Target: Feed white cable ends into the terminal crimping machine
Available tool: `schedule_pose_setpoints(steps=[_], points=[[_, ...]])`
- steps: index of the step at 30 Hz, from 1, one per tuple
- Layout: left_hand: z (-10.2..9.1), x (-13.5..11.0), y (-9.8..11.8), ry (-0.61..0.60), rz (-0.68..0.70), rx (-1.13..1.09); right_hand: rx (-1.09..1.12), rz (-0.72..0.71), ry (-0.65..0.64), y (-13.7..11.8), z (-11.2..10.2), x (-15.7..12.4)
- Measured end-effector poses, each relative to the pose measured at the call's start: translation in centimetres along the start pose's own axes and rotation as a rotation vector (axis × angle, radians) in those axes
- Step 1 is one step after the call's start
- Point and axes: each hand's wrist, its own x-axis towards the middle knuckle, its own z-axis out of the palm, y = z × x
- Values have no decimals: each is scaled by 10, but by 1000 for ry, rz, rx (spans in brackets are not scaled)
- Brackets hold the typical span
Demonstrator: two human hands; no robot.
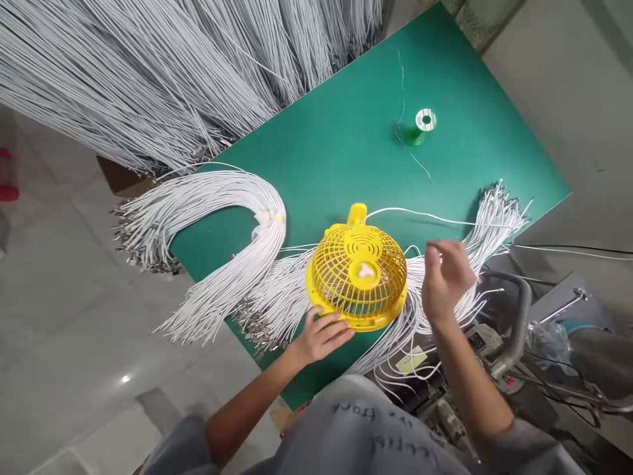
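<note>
A yellow fan grille (359, 267) lies on the green table (346, 132), resting on a spread of white cables (277, 297). My left hand (321, 335) lies against the grille's near rim, fingers stretched flat and holding nothing. My right hand (445, 277) hovers just right of the grille with fingers curled in a pinch on a thin white wire (420, 215) that runs from the grille's top out to the right.
A tied bundle of white cables (222, 218) arches across the table's left corner. Many more cables (148, 72) hang behind. A green solder spool (422, 125) stands farther back. A grey hose (519, 316) and equipment sit at the right.
</note>
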Motion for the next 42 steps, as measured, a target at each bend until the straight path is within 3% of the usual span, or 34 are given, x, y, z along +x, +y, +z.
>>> schedule_pose_setpoints(steps=[5, 11, 14, 22, 27, 42], points=[[2, 0, 3, 7, -32, 1, -114, -119, -384, 23, 42, 59], [2, 0, 7, -10, -43, 0, -221, -197, -1043, 39, 84, 91], [1, -1, 8, -29, -55, -2, -233, -179, -1262, 38, 91, 102], [9, -10, 12, -32, -67, -63, -430, -352, -1404, 17, 106, 112], [4, -1, 11, -50, -68, -107, -546, -474, -1474, 0, 119, 115], [8, 1, 10, 4, -96, -103, -467, -368, -1416, 23, 111, 116]])
